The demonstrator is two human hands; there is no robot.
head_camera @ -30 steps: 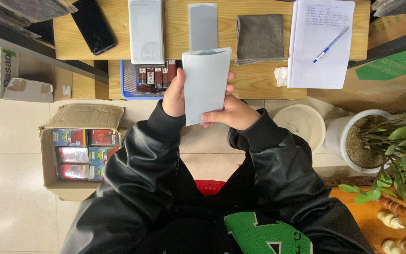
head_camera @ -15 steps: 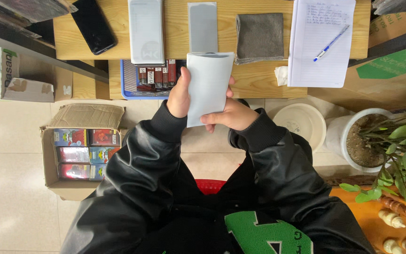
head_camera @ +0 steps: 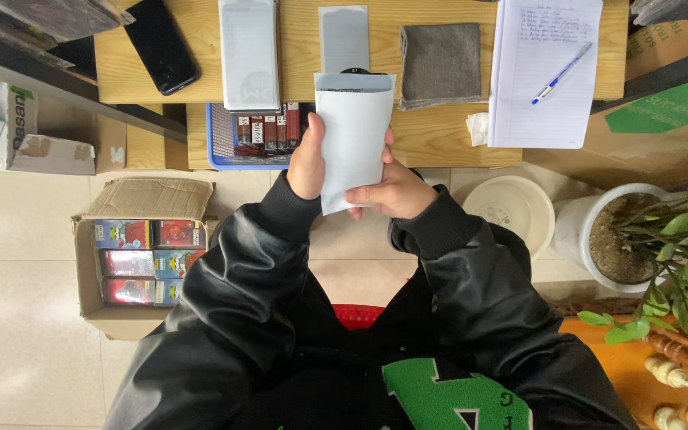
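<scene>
Currently a pale flat sleeve is being held at frame centre: left hand closed on its left edge, right hand pinching the lower right. Edge-only grip is best kept, above the wooden desk.

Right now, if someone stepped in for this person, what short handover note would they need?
Left hand: grips the left edge of the pale grey flat paper sleeve.
Right hand: pinches its lower right edge.
Sleeve: held upright above the lap, in front of the wooden desk.
On the desk: two similar flat packets, a grey folded cloth.
Done: sleeve is in hand.
Left: cannot tell.
</scene>
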